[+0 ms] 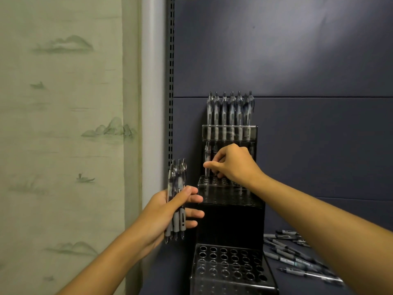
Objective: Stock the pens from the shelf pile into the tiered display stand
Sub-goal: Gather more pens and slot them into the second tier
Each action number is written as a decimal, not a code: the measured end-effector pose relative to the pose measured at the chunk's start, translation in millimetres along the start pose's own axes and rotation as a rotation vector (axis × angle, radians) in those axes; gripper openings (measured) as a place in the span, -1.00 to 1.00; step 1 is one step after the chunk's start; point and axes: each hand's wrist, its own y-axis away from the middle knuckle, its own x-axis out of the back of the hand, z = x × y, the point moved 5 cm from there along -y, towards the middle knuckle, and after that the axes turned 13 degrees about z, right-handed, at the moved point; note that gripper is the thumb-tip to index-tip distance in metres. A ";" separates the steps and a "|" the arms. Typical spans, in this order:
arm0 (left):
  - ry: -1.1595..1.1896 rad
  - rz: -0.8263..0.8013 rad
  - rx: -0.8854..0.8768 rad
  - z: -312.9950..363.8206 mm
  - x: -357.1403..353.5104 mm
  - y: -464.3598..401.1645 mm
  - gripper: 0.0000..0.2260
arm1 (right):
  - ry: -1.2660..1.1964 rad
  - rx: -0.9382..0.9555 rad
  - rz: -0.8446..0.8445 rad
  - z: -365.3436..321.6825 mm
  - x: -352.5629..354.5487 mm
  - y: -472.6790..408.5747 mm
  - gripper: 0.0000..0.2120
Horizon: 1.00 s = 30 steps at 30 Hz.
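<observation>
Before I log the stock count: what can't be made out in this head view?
- Middle tier: the right hand covers its back holes, so the pens there can't be counted.
- Shelf pile: blurred, overlapping, partly behind the right forearm.
- Bundle: left hand overlaps it; count unclear.
- Top row pens: overlapping.

Pale green landscape wallpaper (59, 124) far left of hands; slotted black upright (170, 81); dark blue back panel (297, 60) behind, light patch upper right.

text: none legible | pens on shelf (302, 259): label marks too blurred to read
</observation>
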 end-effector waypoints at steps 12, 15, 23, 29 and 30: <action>-0.062 -0.053 -0.104 11.4 -30.2 -4.5 -0.65 | -0.310 0.081 -0.120 -38.7 17.2 42.3 -0.79; -0.088 -0.074 -0.126 10.4 -35.6 -4.7 -0.65 | -0.341 0.025 -0.151 -31.9 19.0 43.7 -0.82; 0.047 -0.050 -0.053 7.9 -36.0 -5.7 -0.73 | -0.479 -0.087 -0.075 -27.2 28.1 39.3 -0.83; 0.029 0.026 -0.047 4.7 -16.4 -9.3 -0.72 | -0.587 -0.150 0.023 -32.1 42.6 20.1 -0.84; 0.027 0.041 -0.048 4.4 -12.0 -10.0 -0.72 | -0.610 -0.165 0.051 -31.8 46.0 14.4 -0.84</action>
